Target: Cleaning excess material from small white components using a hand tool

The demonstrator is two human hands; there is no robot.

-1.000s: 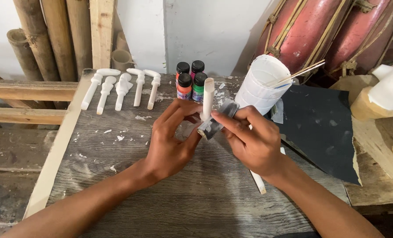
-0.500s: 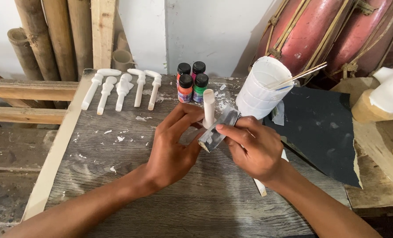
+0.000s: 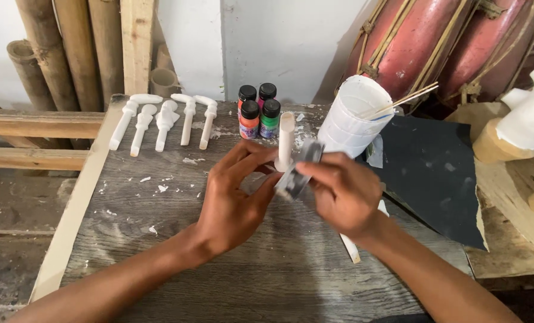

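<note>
My left hand [image 3: 234,197] grips the lower end of a white peg-shaped piece [image 3: 286,139] and holds it upright over the grey wooden table [image 3: 177,251]. My right hand [image 3: 344,191] pinches a small folded piece of grey sandpaper [image 3: 300,170] against the base of that piece. The two hands meet in the middle of the table, fingers touching around the piece. The bottom of the white piece is hidden by my fingers.
Several white peg pieces [image 3: 165,119] lie in a row at the table's back left. Small paint bottles [image 3: 258,110] stand behind my hands. A white cup with sticks [image 3: 353,116] leans at the right, beside a black sandpaper sheet [image 3: 434,173]. Bamboo poles [image 3: 69,48] and red drums [image 3: 422,42] stand behind.
My right hand has shifted slightly, sliding the sandpaper along the base of the white piece. The left hand keeps the piece upright in nearly the same place.
</note>
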